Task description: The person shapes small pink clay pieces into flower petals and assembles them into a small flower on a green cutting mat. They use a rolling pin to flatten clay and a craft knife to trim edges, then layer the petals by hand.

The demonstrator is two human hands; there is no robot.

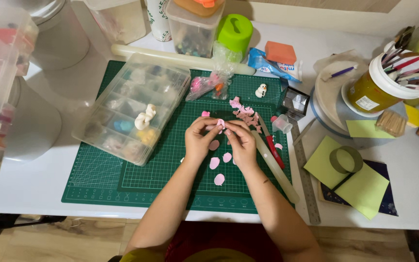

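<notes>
Head view. Both hands meet over the middle of the green cutting mat [122, 179], which lies on the white surface [35, 184]. The left hand [197, 140] and the right hand [241, 143] hold one small pink clay piece [220, 123] between them. Fingers of both hands are pressed together on it, thumb against forefinger, pinching it from either side; the piece sits right at the fingertips, lifted clear of the mat.

Below the hands, on the mat, lie several flat pink petals [219, 179], oval, apart from one another, the nearest just under the wrists. Beyond the fingers is a heap of pink scraps [243, 112]. Just beside the right hand lie a red-handled knife [272, 148] and a long pale rolling pin [275, 167], angled down the mat. A steel ruler [306, 184] runs along the mat's right edge.

Step in hand, as judged: shaping or wrapping one petal between the fingertips. The next move appears to call for a light, even pinch so the thin clay does not tear, with the loose petals within easy reach.

Also present: a clear compartment box [132, 106] on the mat's left with a small white figure on its lid, a tiny snowman figure [261, 90] at the far edge, and a yellow tub of tools [379, 87] far right.
</notes>
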